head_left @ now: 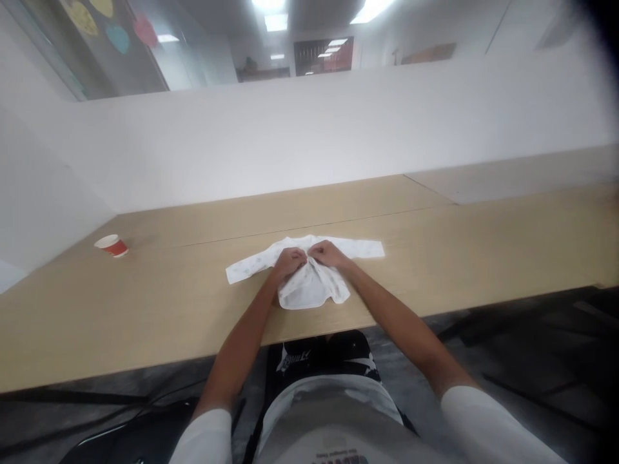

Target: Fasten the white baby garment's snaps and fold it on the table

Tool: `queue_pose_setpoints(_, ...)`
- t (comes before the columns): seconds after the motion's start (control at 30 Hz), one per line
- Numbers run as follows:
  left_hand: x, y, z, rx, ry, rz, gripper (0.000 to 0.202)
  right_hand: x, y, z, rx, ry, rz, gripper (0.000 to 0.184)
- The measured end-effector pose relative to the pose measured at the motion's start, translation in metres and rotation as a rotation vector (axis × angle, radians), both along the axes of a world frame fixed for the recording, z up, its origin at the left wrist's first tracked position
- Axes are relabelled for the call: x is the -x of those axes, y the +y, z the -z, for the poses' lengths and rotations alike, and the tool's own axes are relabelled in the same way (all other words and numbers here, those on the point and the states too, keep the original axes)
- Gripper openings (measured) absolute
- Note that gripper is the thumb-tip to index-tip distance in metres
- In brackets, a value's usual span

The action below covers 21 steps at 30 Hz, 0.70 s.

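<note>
A small white long-sleeved baby top (309,291) with a faint print lies on the wooden table in front of me. Its sleeves stretch out to the left and right, and the lower front hangs apart, showing the plain inside. My left hand (291,261) pinches the fabric at the middle of the chest. Close beside it, my right hand (327,253) pinches the other side of the front opening. The fingertips of both hands nearly meet there; any fastener between them is too small to make out.
A red and white paper cup (112,245) stands on the table (184,316) at the left. Behind the table rises a white wall (290,142) with a window above. A black chair (130,438) is at the lower left.
</note>
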<state>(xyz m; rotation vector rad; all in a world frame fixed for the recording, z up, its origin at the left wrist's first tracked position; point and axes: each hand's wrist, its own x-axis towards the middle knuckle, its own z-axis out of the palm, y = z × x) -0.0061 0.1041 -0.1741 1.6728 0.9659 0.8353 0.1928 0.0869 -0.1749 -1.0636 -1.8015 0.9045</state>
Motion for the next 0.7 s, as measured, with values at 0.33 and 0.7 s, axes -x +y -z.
queue_pose_setpoints(0.33, -0.001, 0.005, 0.003, 0.020, 0.018, -0.048, 0.011, 0.004, 0.000, 0.007, -0.009, 0.078, -0.020, 0.024)
queue_pose_setpoints(0.7, -0.003, -0.009, -0.012, -0.065, 0.137, -0.030, 0.017, 0.014, -0.005, 0.012, -0.173, -0.172, 0.066, 0.003)
